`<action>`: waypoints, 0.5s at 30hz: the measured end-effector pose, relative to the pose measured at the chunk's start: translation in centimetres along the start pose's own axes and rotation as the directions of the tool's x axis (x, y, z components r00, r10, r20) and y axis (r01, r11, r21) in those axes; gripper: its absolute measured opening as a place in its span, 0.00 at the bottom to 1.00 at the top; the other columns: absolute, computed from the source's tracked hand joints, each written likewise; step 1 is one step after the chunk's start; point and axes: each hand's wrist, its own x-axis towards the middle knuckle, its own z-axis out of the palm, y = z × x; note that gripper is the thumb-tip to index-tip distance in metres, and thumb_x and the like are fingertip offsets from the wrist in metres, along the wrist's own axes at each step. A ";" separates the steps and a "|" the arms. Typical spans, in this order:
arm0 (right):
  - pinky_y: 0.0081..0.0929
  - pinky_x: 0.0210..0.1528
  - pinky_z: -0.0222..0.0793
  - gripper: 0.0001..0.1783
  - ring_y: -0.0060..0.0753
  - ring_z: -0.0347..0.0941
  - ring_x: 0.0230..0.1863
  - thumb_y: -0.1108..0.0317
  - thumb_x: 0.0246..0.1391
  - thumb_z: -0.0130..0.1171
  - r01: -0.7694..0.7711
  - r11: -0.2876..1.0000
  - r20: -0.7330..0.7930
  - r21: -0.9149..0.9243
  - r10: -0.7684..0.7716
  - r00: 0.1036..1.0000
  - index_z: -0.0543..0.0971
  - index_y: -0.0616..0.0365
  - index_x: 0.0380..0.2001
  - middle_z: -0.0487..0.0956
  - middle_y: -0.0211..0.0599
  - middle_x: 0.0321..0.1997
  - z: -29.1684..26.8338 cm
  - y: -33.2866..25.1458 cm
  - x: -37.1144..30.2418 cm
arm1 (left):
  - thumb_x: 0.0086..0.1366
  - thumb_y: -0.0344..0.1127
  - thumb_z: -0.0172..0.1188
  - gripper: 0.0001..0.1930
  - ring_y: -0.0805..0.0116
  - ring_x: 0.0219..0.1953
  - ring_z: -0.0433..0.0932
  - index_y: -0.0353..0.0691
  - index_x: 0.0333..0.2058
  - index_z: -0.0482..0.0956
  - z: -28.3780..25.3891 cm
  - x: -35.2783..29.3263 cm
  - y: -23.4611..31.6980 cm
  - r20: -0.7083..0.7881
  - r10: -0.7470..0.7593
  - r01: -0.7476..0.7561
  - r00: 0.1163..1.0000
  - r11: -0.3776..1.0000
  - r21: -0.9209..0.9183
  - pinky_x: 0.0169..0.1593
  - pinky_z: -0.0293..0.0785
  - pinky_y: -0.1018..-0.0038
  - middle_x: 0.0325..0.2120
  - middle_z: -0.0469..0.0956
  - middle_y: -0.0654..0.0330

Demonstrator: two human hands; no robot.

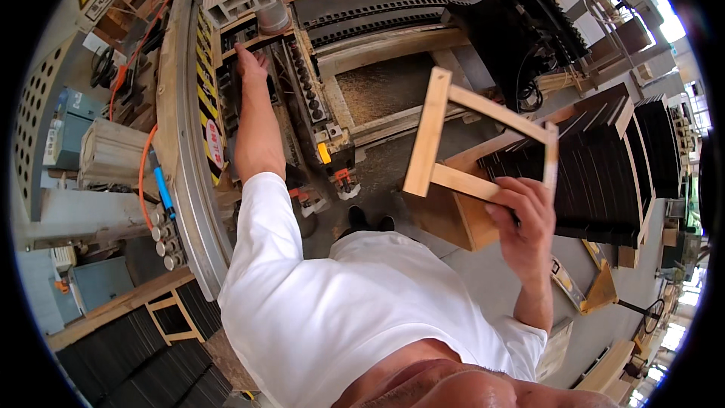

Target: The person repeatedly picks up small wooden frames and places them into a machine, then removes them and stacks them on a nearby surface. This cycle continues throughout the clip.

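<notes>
To the right of the machine (306, 83), the right hand (525, 215) grasps a wooden frame (427, 134) (visible corners apparently joined, but not yet set down), while the left hand (253, 66) reaches near the cylinder (273, 19), whether gripping or released I cannot tell.

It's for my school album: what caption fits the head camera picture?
Right hand grips a pale four-sided wooden frame; left hand reaches over a long metal machine.
</notes>
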 end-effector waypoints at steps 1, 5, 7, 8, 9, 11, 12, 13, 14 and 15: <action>0.35 0.43 0.70 0.11 0.41 0.74 0.41 0.77 0.39 0.67 -0.005 1.000 0.020 0.014 0.005 1.000 0.78 0.57 0.30 0.80 0.35 0.39 1.4 0.3 0.3 | 0.69 0.51 0.51 0.33 0.49 0.49 0.74 0.31 0.62 0.56 0.3 0.2 0.2 -0.004 -0.002 0.002 1.000 0.999 -0.038 0.52 0.76 0.57 0.53 0.67 0.42; 0.34 0.42 0.69 0.10 0.39 0.74 0.39 0.75 0.40 0.67 -0.073 0.994 0.082 0.080 0.066 0.994 0.78 0.57 0.29 0.81 0.32 0.36 5.8 1.8 1.4 | 0.69 0.37 0.52 0.30 0.45 0.52 0.73 0.28 0.62 0.52 0.9 1.0 -0.3 0.002 0.014 -0.013 1.000 0.996 -0.093 0.56 0.77 0.54 0.54 0.64 0.40; 0.34 0.42 0.68 0.09 0.38 0.73 0.37 0.74 0.40 0.67 -0.064 0.991 0.084 0.115 0.055 0.995 0.78 0.55 0.28 0.81 0.30 0.34 7.6 2.5 2.7 | 0.69 0.33 0.52 0.32 0.46 0.44 0.78 0.30 0.64 0.45 0.2 1.5 -0.9 -0.028 0.019 -0.022 0.999 0.994 -0.108 0.47 0.84 0.59 0.50 0.69 0.38; 0.35 0.42 0.68 0.09 0.39 0.73 0.37 0.74 0.40 0.67 -0.045 0.990 0.095 0.130 0.033 0.995 0.78 0.55 0.28 0.81 0.30 0.33 8.8 2.7 3.5 | 0.67 0.33 0.54 0.36 0.46 0.43 0.79 0.30 0.65 0.43 -0.7 1.6 -1.3 -0.026 0.035 -0.038 0.999 0.993 -0.114 0.46 0.84 0.59 0.48 0.70 0.38; 0.35 0.42 0.68 0.09 0.39 0.73 0.37 0.74 0.41 0.67 -0.022 0.989 0.107 0.147 0.006 0.994 0.78 0.55 0.28 0.80 0.30 0.32 9.9 3.0 4.5 | 0.66 0.33 0.55 0.34 0.47 0.43 0.79 0.28 0.63 0.46 -2.0 1.4 -1.9 -0.012 0.035 -0.036 0.999 0.991 -0.130 0.45 0.83 0.58 0.47 0.70 0.40; 0.36 0.42 0.67 0.08 0.40 0.73 0.37 0.73 0.42 0.66 0.039 0.984 0.121 0.176 -0.061 0.991 0.78 0.54 0.28 0.80 0.31 0.31 12.6 3.3 6.6 | 0.66 0.35 0.56 0.29 0.48 0.42 0.80 0.28 0.59 0.55 -4.3 -1.5 -3.3 0.019 0.029 -0.027 0.999 0.993 -0.112 0.43 0.83 0.59 0.44 0.72 0.44; 0.36 0.42 0.67 0.08 0.41 0.73 0.37 0.72 0.43 0.66 0.082 0.978 0.123 0.193 -0.107 0.987 0.78 0.54 0.28 0.80 0.31 0.30 13.9 3.3 7.8 | 0.66 0.36 0.57 0.25 0.49 0.41 0.80 0.29 0.56 0.61 -5.6 -3.4 -4.2 0.031 0.027 -0.024 0.999 0.996 -0.080 0.42 0.82 0.59 0.42 0.73 0.46; 0.37 0.42 0.67 0.07 0.41 0.73 0.37 0.72 0.43 0.65 0.130 0.968 0.125 0.213 -0.159 0.979 0.78 0.54 0.28 0.79 0.32 0.30 15.3 3.3 9.0 | 0.66 0.37 0.57 0.22 0.52 0.42 0.80 0.30 0.52 0.64 -7.1 -5.5 -4.8 0.028 0.029 -0.027 0.999 0.997 -0.072 0.41 0.81 0.60 0.41 0.73 0.49; 0.37 0.42 0.66 0.07 0.42 0.73 0.37 0.71 0.44 0.65 0.176 0.956 0.121 0.233 -0.208 0.971 0.78 0.54 0.29 0.79 0.32 0.30 16.9 3.3 10.1 | 0.66 0.38 0.56 0.18 0.54 0.42 0.80 0.31 0.48 0.67 -8.3 -7.7 -5.6 0.028 0.029 -0.027 0.999 0.998 -0.064 0.41 0.80 0.61 0.41 0.73 0.52; 0.38 0.42 0.66 0.06 0.42 0.72 0.37 0.70 0.45 0.64 0.217 0.944 0.114 0.250 -0.251 0.961 0.78 0.54 0.29 0.79 0.32 0.30 18.8 3.5 11.1 | 0.68 0.40 0.54 0.19 0.55 0.46 0.78 0.32 0.50 0.67 -9.2 -10.1 -6.3 0.057 0.009 -0.009 0.998 1.000 -0.017 0.45 0.76 0.59 0.45 0.73 0.51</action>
